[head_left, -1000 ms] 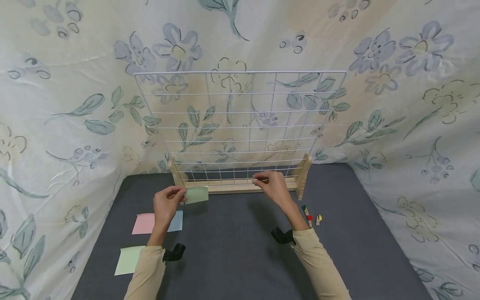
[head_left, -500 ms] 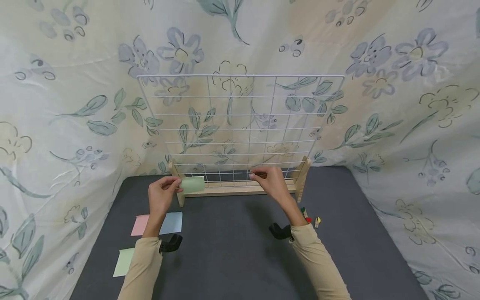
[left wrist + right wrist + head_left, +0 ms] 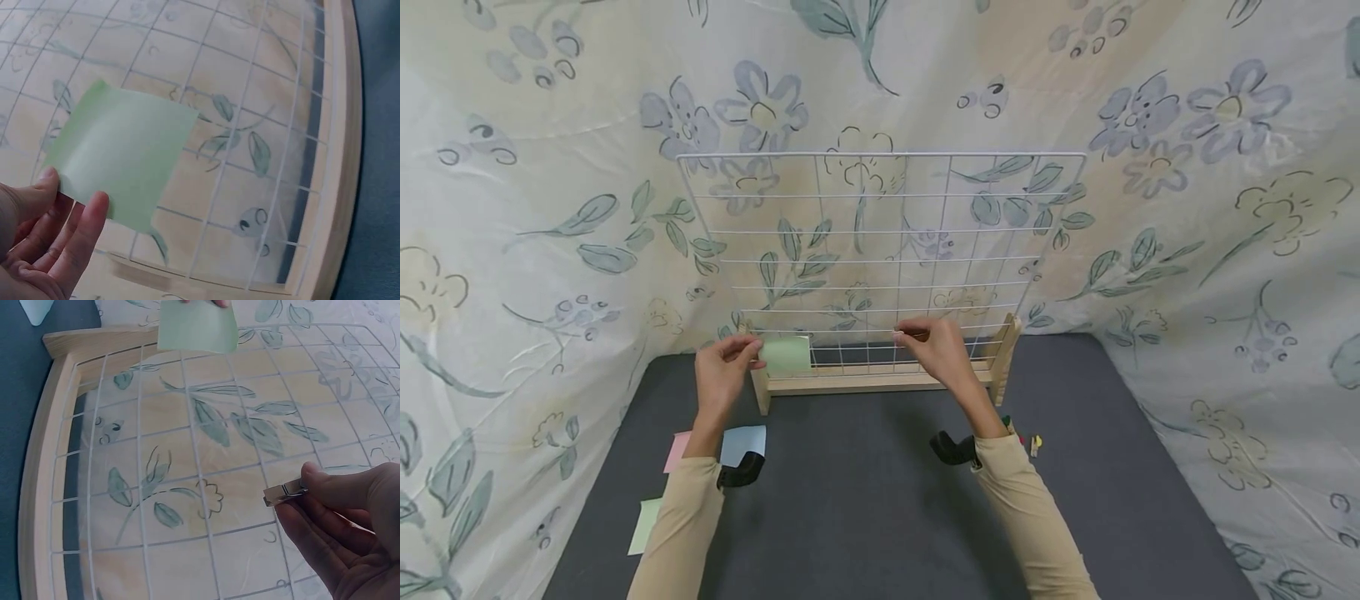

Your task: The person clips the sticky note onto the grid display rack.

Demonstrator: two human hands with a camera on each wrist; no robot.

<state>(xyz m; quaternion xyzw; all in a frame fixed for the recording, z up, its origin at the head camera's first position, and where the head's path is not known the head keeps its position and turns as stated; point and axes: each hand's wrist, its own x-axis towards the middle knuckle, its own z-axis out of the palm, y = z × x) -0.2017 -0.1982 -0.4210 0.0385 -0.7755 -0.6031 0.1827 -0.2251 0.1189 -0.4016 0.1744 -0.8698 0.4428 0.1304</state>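
My left hand [image 3: 721, 377] pinches a green sticky note [image 3: 787, 355] by its edge, between thumb and fingers. In the left wrist view the note [image 3: 122, 153] is held up in front of the white wire grid [image 3: 206, 212], slightly curved. Whether it touches the wires I cannot tell. My right hand [image 3: 937, 350] is raised before the grid's lower right part. A small wooden clothespin [image 3: 284, 492] is pinched between its thumb and fingertips, as the right wrist view shows. In the head view that clothespin is too small to make out.
The grid stands in a wooden base [image 3: 857, 383] on the dark table [image 3: 857, 492]. Blue [image 3: 744, 444], pink [image 3: 676, 452] and green [image 3: 644, 527] notes lie at left, partly behind the left arm. Decorated clothespins [image 3: 1036, 445] lie at right. A floral cloth [image 3: 1187, 292] hangs behind.
The left hand has lifted the green note from near the table up in front of the grid's lower left. The right hand has risen slightly and shifted left.
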